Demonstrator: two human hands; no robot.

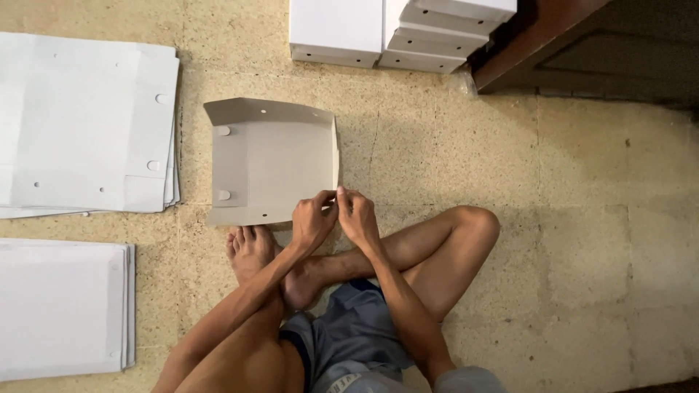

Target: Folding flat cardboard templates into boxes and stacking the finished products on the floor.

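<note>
The left hand [313, 220] and right hand [357, 216] pinch the near right corner of a half-folded white cardboard box blank [273, 161], which lies on the speckled stone floor [568, 218]. Flat blanks [80, 124] are stacked well to the left; finished white boxes [397, 33] stand beyond.

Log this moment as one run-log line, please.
left hand: pinching box near corner | right hand: same corner | box: half-folded, on floor | flat sheets: stacked left | finished boxes: top
</note>
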